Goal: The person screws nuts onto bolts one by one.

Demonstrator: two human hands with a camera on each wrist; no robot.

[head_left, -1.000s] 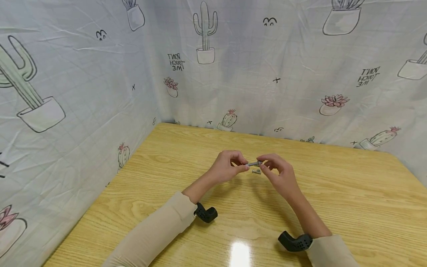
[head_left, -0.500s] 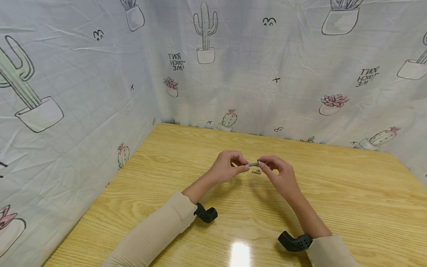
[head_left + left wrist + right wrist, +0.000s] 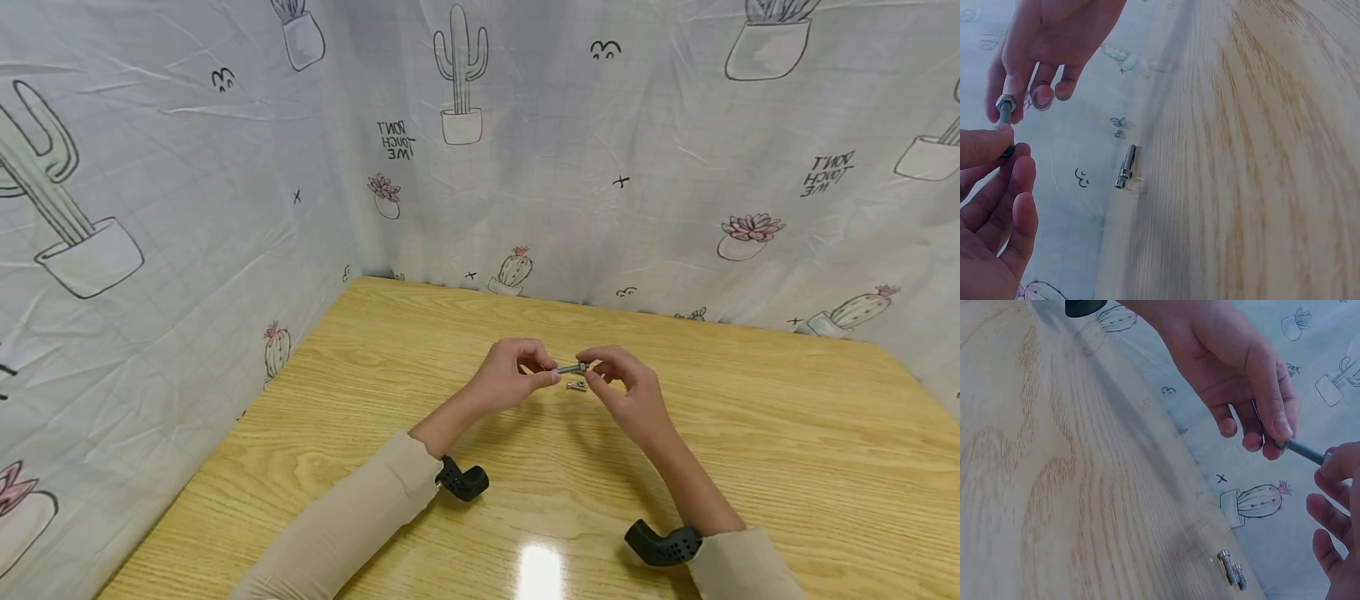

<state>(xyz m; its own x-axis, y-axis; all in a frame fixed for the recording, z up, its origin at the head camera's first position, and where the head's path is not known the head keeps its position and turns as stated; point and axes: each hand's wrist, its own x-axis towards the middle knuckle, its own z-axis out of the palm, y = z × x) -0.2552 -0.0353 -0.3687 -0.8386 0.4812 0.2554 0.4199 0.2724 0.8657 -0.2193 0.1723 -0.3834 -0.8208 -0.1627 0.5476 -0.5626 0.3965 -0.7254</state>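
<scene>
Above the table, my left hand [image 3: 512,375] pinches the head end of a grey metal bolt [image 3: 568,369] between thumb and fingertips. The bolt lies nearly level, and its shank [image 3: 1305,452] spans the gap between both hands. A hex nut [image 3: 1005,101] sits round its other end, where my right hand [image 3: 628,390] pinches it with thumb and forefinger. In the right wrist view, the right thumb mostly hides the nut. The left fingertips cover most of the bolt's head [image 3: 1008,151]. Below the hands, several small silver bolts [image 3: 576,386] lie close together on the table.
The wood-grain table [image 3: 750,433] reaches back to a pale curtain [image 3: 555,167] printed with cacti, which also hangs along the left. A black wrist mount [image 3: 463,480] sits on the left forearm, and another mount [image 3: 663,543] on the right.
The right thumb and forefinger have shifted slightly at the nut, which now shows more plainly than half a second ago. The left hand and the bolt have stayed in place.
</scene>
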